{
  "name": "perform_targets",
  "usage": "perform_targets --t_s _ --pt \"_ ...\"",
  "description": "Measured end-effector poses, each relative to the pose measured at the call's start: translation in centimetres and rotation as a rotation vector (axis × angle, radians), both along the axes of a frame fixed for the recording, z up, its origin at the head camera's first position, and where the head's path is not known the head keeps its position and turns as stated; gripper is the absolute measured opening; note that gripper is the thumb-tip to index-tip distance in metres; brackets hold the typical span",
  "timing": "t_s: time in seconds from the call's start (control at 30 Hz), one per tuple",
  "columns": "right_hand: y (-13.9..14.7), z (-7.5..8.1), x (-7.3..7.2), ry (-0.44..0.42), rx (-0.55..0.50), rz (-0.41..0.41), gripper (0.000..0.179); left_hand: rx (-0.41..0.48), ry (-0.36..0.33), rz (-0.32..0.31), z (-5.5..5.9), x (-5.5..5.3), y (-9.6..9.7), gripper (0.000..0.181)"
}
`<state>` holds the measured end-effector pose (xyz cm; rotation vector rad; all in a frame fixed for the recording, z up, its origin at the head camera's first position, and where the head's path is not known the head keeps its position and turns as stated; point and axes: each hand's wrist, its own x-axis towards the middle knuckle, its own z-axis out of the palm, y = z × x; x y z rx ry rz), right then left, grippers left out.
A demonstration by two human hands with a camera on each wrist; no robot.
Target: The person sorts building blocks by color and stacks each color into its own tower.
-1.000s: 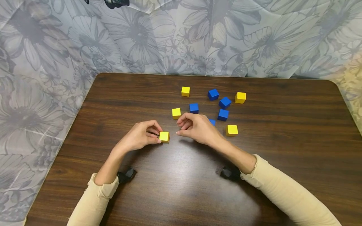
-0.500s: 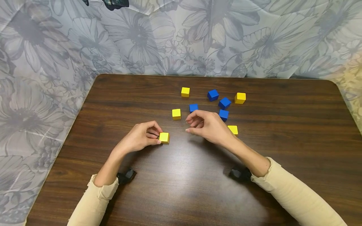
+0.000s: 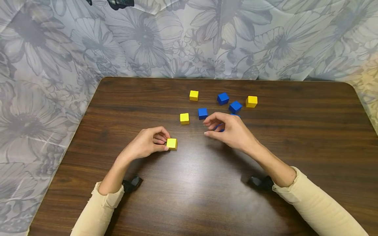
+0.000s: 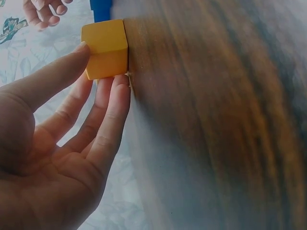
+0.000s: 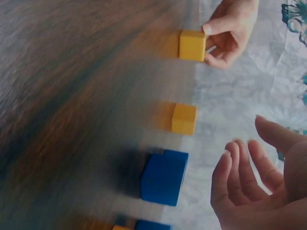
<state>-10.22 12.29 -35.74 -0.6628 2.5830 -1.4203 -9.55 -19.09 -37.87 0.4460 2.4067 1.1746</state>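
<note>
On the dark wooden table, a yellow cube (image 3: pixel 171 144) is pinched between the thumb and fingers of my left hand (image 3: pixel 144 143). The left wrist view shows the thumb on one face of that cube (image 4: pixel 105 50) and fingertips at another. My right hand (image 3: pixel 236 131) hovers over the table with loosely bent fingers and nothing between them. A blue cube (image 3: pixel 220 128) shows through the gap between its thumb and fingers. In the right wrist view, the nearest blue cube (image 5: pixel 164 178) stands apart from the fingertips. Another blue cube (image 3: pixel 235 115) is mostly hidden behind the right hand.
A yellow cube (image 3: pixel 184 119) and a blue cube (image 3: pixel 202 113) stand between the hands, farther back. Beyond them are a yellow cube (image 3: pixel 194 95), two blue cubes (image 3: pixel 222 98) and another yellow cube (image 3: pixel 251 102). A floral cloth (image 3: pixel 177 39) hangs behind the table (image 3: pixel 141 88).
My right hand has moved right, away from the left hand, and now covers the yellow cube at the right. My left hand still holds its yellow cube in the same place.
</note>
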Motion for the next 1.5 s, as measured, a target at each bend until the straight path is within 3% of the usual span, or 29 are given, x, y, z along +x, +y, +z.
perform_targets --t_s 0.4,0.67,0.9,1.5 --pt "2.8 0.6 0.4 0.027 0.010 -0.050 0.030 -0.006 0.002 -0.009 0.1 0.0 -0.1 0.031" --pt "4.3 0.5 0.9 0.003 0.026 -0.129 0.028 -0.011 0.007 -0.017 -0.1 -0.1 0.0 0.031" --pt "5.5 0.5 0.8 0.029 0.037 -0.148 0.028 -0.008 0.007 -0.010 -0.1 0.1 0.0 0.030" --pt "8.3 0.1 1.5 0.000 0.059 -0.243 0.027 -0.005 0.011 -0.015 0.0 0.1 0.0 0.030"
